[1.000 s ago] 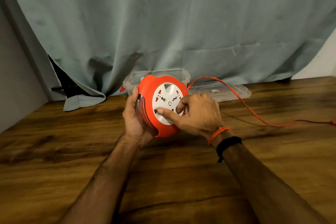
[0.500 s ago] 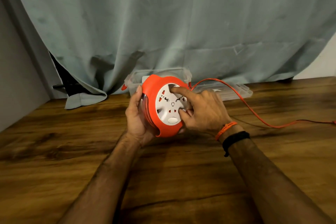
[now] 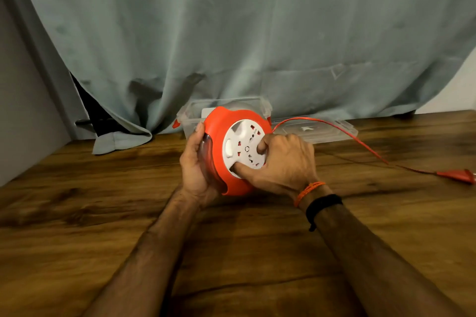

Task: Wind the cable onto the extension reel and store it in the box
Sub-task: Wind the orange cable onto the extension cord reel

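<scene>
Extension reel [image 3: 233, 152] stands on edge above the desk [image 3: 77, 213], its white socket face [image 3: 243, 148] turned toward the right hand [image 3: 280, 162], whose curled fingers dig into the face's recesses. The left hand [image 3: 197, 165] grips the orange rim. Loose cable [image 3: 355, 136] trails right to the plug [image 3: 457, 175]. The clear box [image 3: 192, 114] sits behind the reel, partly hidden; the wound turns cannot be seen.
</scene>
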A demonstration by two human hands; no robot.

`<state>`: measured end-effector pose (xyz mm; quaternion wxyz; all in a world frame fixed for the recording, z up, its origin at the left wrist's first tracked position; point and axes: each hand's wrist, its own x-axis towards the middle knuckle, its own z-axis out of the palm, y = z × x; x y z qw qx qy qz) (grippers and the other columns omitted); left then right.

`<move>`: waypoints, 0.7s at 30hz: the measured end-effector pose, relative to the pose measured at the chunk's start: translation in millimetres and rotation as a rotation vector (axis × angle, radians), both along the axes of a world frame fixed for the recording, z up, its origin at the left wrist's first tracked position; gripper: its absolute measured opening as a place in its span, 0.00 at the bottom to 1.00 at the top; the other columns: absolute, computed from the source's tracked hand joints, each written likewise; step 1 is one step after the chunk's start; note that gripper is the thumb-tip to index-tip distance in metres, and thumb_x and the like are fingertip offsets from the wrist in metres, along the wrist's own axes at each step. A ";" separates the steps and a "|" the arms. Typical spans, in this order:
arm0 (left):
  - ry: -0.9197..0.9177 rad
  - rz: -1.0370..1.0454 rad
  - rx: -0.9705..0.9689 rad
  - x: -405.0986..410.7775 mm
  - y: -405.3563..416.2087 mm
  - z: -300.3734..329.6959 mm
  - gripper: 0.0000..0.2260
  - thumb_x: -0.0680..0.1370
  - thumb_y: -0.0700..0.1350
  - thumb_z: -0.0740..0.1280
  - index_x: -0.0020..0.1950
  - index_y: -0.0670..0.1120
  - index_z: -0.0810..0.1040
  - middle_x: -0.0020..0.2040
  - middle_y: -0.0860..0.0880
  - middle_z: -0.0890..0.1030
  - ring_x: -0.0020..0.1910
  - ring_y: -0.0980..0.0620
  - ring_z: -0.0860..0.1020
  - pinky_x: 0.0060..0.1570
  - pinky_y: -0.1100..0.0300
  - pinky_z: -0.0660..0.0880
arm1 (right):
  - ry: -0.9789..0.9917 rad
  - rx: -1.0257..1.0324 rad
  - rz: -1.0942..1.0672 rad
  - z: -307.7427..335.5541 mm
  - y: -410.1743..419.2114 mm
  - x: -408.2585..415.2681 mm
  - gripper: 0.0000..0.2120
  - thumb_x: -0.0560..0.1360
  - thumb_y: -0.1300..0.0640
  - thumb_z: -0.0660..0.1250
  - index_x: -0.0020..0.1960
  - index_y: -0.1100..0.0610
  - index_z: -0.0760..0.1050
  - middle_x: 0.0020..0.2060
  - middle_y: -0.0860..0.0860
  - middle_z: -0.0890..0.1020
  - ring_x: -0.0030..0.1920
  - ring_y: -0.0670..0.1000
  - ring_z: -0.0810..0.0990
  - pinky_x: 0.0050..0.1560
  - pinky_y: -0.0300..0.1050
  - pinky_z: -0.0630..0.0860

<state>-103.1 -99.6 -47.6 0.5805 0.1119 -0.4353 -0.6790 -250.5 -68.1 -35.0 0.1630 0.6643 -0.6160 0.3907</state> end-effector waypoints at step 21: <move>-0.050 -0.052 0.023 5.3 -2.5 -1.0 0.34 0.69 0.65 0.68 0.67 0.44 0.78 0.66 0.36 0.78 0.65 0.34 0.76 0.66 0.33 0.67 | 0.134 0.076 0.226 15.2 5.2 -17.4 0.28 0.67 0.47 0.67 0.66 0.46 0.67 0.32 0.46 0.74 0.40 0.55 0.78 0.48 0.51 0.76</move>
